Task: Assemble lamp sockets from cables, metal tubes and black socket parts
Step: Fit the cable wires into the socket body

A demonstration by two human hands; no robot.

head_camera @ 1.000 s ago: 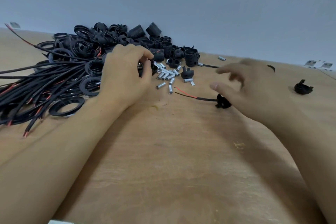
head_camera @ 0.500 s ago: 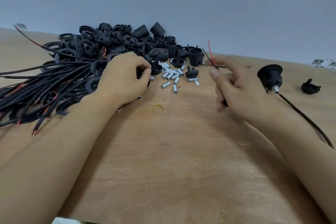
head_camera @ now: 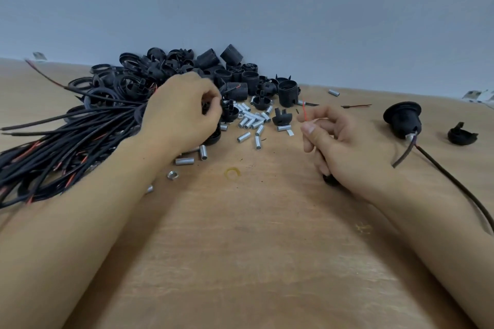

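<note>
Two hands work over the wooden tabletop point(head_camera: 254, 262), taken here against the scatter of small metal tubes point(head_camera: 252, 121) near its far middle. That scatter holds roughly twenty tubes, too tightly bunched for an exact count. Just left of it, the left hand point(head_camera: 181, 117) has its fingers curled round a black socket part point(head_camera: 228, 112), touching the tubes' edge. Behind the tubes rises a heap of black socket parts point(head_camera: 213, 72), dozens, uncountable. Left of them lies a thick bundle of black cables point(head_camera: 66, 141) with red ends. Right of the tubes, the right hand point(head_camera: 344, 147) pinches a thin red wire point(head_camera: 304, 112), a black piece partly hidden under its palm. Further right stands one assembled socket point(head_camera: 402, 120) on its cable, and beyond it one loose black cap point(head_camera: 462, 136).
</note>
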